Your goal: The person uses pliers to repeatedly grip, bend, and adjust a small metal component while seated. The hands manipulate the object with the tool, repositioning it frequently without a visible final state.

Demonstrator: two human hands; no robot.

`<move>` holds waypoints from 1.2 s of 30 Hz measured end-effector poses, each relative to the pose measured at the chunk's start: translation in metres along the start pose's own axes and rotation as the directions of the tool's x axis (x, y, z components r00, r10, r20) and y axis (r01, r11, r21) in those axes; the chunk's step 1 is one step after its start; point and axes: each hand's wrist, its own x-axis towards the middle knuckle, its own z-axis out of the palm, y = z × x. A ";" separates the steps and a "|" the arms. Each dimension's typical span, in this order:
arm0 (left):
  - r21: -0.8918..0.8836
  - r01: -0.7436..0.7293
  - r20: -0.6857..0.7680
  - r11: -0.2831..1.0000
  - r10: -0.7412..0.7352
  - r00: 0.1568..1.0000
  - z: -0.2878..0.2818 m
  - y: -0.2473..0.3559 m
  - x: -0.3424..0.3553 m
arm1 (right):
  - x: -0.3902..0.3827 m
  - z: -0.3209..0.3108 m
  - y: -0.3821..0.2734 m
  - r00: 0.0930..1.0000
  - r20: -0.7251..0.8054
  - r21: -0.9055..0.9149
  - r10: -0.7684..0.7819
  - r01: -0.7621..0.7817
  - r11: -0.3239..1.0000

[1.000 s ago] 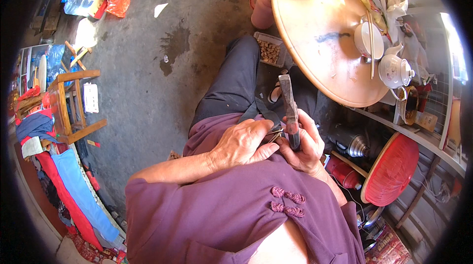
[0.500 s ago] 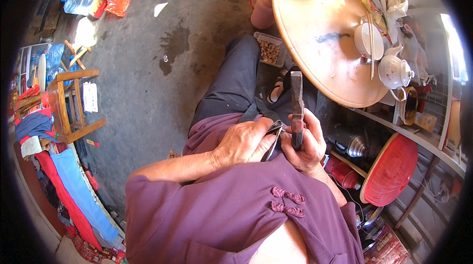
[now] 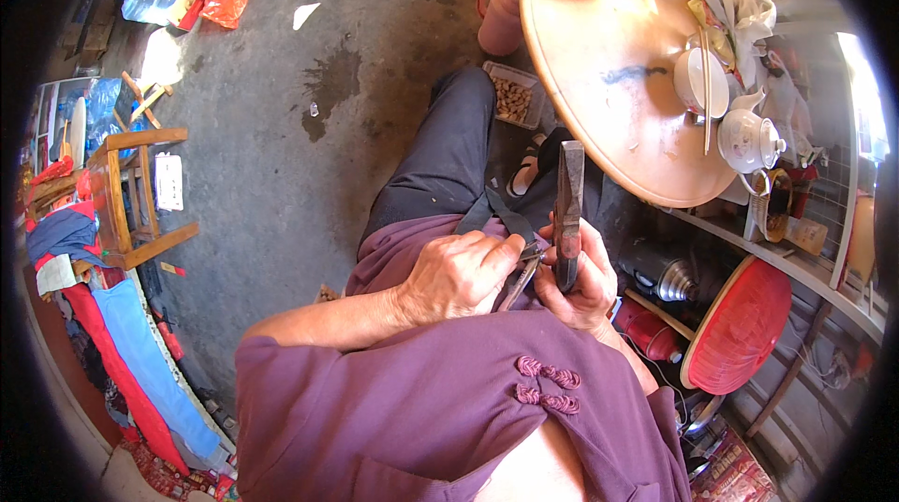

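In my lap, my left hand (image 3: 459, 268) is closed, thumb and fingers pinching a black strap (image 3: 506, 218) near its end. A small metal piece like a buckle sits at the fingertips, and a slim, pale metal strip (image 3: 520, 287) slants down below them; its kind is unclear. Just to the right, my right hand (image 3: 582, 282) is closed around a hammer (image 3: 568, 207) with a long, dark, worn metal head. Its handle is hidden from view. The fingertips of both hands nearly meet.
A round wooden table (image 3: 599, 62) with bowls, chopsticks and a teapot (image 3: 749, 137) stands at the upper right. Beneath its edge lies a tray of peanuts (image 3: 513, 99). A red round lid (image 3: 740, 324) leans at the right. Wooden stool (image 3: 140, 193) at left.
My left fingers have shifted on the strap, and more of the slim metal strip shows below them. The hammer has tilted slightly and moved a little to the right.
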 end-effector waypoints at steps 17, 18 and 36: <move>0.036 0.077 0.064 0.996 -0.080 0.995 0.002 0.000 -0.004 | 0.005 0.002 0.000 0.999 -0.005 -0.004 -0.051 0.051 0.999; 0.018 0.111 0.083 0.994 -0.112 0.990 0.003 -0.001 -0.005 | 0.004 0.003 0.000 0.999 -0.014 -0.011 -0.029 0.029 1.000; -0.380 0.558 0.422 0.738 -0.398 0.814 -0.001 0.005 0.028 | 0.005 0.008 0.015 0.974 -0.203 -0.030 0.097 -0.105 0.994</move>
